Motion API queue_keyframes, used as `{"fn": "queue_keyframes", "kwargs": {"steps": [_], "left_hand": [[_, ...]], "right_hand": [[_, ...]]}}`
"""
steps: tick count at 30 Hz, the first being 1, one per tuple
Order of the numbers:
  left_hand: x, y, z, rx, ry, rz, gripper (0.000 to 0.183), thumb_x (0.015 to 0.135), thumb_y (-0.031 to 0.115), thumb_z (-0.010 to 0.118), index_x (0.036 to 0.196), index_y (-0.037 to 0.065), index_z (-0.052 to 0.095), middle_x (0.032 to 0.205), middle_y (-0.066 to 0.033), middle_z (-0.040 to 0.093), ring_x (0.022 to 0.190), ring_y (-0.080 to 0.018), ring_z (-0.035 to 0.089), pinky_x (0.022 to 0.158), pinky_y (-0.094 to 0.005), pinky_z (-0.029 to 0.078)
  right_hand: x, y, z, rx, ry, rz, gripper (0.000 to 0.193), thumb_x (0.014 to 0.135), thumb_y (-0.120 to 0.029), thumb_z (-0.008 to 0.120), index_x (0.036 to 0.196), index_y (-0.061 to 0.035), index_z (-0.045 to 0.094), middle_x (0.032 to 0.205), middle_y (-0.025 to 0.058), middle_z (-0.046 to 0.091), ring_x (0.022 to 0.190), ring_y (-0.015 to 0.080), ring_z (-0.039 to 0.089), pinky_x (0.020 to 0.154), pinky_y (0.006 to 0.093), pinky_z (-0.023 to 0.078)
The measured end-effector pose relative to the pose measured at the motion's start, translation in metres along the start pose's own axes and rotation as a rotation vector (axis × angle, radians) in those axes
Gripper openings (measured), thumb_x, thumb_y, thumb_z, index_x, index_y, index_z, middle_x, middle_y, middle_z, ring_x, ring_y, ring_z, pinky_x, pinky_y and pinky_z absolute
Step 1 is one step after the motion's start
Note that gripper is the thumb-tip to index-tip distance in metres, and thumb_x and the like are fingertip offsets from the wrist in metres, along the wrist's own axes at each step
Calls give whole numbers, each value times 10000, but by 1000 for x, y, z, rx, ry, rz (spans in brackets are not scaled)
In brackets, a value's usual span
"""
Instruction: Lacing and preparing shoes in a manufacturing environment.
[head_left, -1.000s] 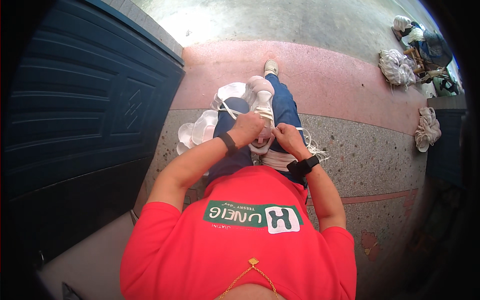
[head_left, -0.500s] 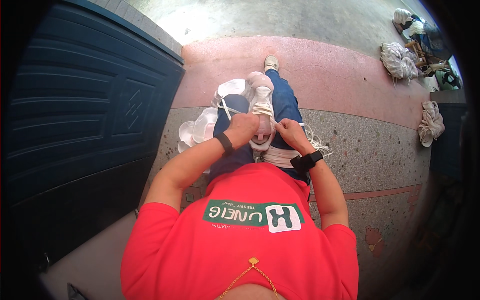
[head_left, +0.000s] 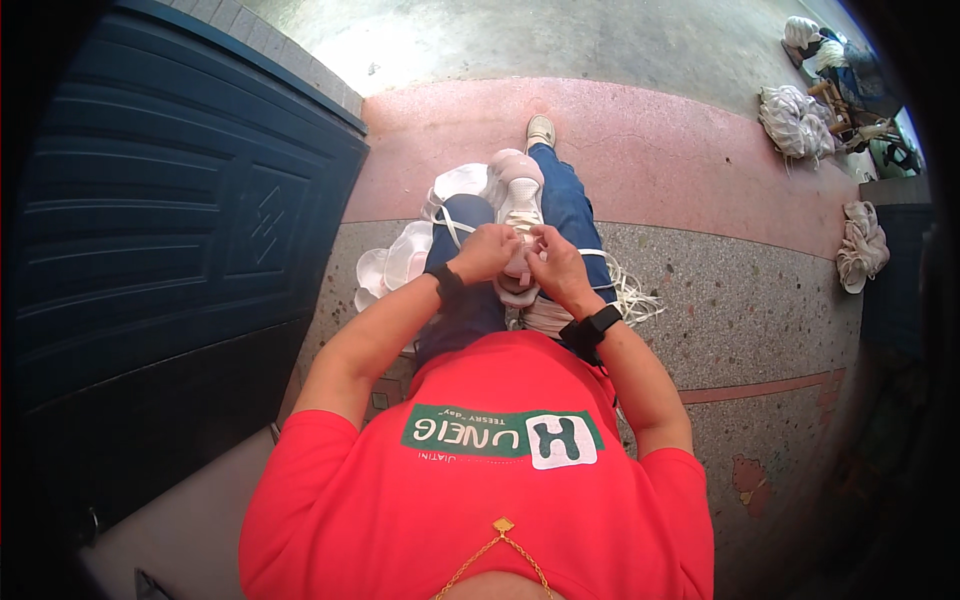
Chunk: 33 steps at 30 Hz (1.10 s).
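Note:
A pale pink and white sneaker rests on my lap between my thighs, toe pointing away. My left hand is closed at the left side of its lace opening, fingertips pinching the white shoelace. From the right, my right hand reaches over the tongue, its thumb and forefinger pinched on the lace. The fingertips of both hands nearly meet above the eyelets. A bundle of loose white laces hangs beside my right thigh. The lace ends within my fingers are too small to make out.
Several pale shoe uppers lie by my left leg. A dark blue panelled door stands at the left. Piles of white shoes and beige shoes sit at the right, near another person at the far right.
My right hand has moved left, from beside the shoe to over its tongue, close to my left hand. My left hand has hardly shifted.

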<state>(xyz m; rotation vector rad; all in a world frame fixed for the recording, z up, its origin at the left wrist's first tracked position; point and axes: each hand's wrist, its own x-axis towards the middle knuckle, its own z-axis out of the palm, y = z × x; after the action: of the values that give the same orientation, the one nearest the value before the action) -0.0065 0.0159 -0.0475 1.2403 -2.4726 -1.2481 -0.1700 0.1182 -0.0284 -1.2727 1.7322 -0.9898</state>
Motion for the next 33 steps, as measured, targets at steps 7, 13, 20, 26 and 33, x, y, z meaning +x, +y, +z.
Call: {"fn": "queue_keyframes", "kwargs": {"steps": [7, 13, 20, 26, 33], "left_hand": [[5, 12, 0, 14, -32, 4, 246, 929, 247, 634, 901, 22, 730, 843, -211, 708, 763, -364, 697, 690, -446, 528], [9, 24, 2, 380, -29, 100, 206, 908, 190, 613, 843, 13, 693, 896, -216, 700, 849, -412, 693, 756, -491, 548], [-7, 39, -2, 310, 83, 162, 127, 891, 111, 604, 959, 11, 644, 864, -250, 669, 834, -457, 666, 764, -514, 542], [8, 44, 7, 137, 116, -87, 218, 881, 124, 627, 1070, 19, 592, 928, -299, 674, 926, -465, 669, 794, -538, 531], [16, 24, 23, -162, 215, -148, 327, 858, 125, 690, 1149, 10, 594, 977, -251, 706, 927, -374, 703, 787, -458, 557]], "right_hand": [[-8, 30, 3, -503, 77, -282, 508, 846, -102, 654, 1337, -112, 524, 983, 132, 713, 725, 359, 704, 600, 474, 543], [-5, 31, -1, -636, 14, -255, 626, 840, -87, 646, 1439, -102, 466, 954, 120, 720, 670, 350, 693, 553, 455, 533], [-2, 36, 0, -584, 33, -285, 671, 844, -79, 640, 1480, -84, 429, 938, 131, 722, 670, 358, 693, 551, 458, 534], [-3, 31, 2, -603, 26, -269, 652, 845, -89, 650, 1463, -91, 442, 907, 144, 723, 666, 365, 695, 554, 463, 540], [-2, 28, 2, -594, -5, -216, 621, 860, -106, 652, 1449, -102, 458, 866, 157, 723, 665, 378, 697, 563, 476, 541]]}}
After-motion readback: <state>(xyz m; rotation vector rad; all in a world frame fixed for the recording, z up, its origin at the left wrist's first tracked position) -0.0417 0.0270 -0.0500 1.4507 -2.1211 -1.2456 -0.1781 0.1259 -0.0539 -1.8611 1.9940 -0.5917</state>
